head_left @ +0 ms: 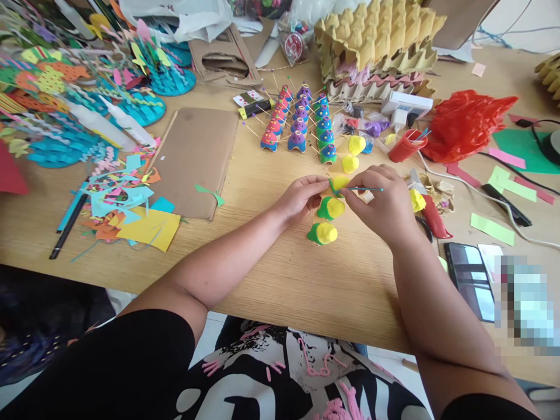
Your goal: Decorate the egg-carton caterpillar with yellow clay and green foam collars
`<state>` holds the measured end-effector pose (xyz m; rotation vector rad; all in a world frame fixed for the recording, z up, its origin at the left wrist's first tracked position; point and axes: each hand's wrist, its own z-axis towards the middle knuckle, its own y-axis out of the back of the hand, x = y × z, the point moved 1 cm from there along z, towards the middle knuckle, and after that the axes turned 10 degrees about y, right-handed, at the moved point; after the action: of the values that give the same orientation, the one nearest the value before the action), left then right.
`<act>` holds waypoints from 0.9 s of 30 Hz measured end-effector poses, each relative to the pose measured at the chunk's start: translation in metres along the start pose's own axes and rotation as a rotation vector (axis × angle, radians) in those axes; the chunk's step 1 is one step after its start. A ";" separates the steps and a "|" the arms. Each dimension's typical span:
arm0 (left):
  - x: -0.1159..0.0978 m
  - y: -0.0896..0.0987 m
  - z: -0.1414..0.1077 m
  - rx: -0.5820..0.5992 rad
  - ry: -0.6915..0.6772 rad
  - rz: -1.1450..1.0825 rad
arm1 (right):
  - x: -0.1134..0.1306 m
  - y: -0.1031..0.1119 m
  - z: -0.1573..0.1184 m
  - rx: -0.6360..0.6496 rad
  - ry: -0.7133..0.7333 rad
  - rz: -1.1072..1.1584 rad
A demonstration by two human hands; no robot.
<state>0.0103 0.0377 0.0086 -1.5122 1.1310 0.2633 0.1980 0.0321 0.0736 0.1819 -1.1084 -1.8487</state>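
Observation:
My left hand [301, 197] has its fingers closed on the side of a small yellow-and-green cone [340, 183], which looks coated in modelling clay. In my right hand [380, 201] a thin blue stick [370, 189] is pinched, its near end at the cone and partly hidden by the fingers. Just below stand two more cones with yellow tops and green lower parts, a middle one [331, 208] and a front one [322, 233]. Above the hands sit two all-yellow cones, one [356, 144] behind the other [350, 164].
Finished-looking rows of decorated red, purple and blue cones [298, 119] stand behind, bristling with pins. A red cup [408, 146] holds blue sticks near a red plastic bag [468, 125]. Egg trays [376, 35], cardboard [192, 157], paper scraps [122, 204] and a phone [469, 280] lie around.

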 end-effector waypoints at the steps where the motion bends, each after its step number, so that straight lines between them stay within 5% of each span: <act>1: 0.000 0.000 0.000 -0.001 0.000 0.000 | 0.000 0.000 0.000 0.003 0.002 -0.002; 11: 0.005 0.006 0.004 0.027 -0.040 0.027 | 0.009 0.007 0.004 0.031 -0.088 0.176; 27: 0.006 0.006 0.004 0.057 -0.033 0.077 | 0.004 0.000 0.002 0.014 -0.048 0.052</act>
<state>0.0104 0.0387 -0.0010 -1.4114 1.1622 0.3053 0.1945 0.0298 0.0757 0.1164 -1.1494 -1.8081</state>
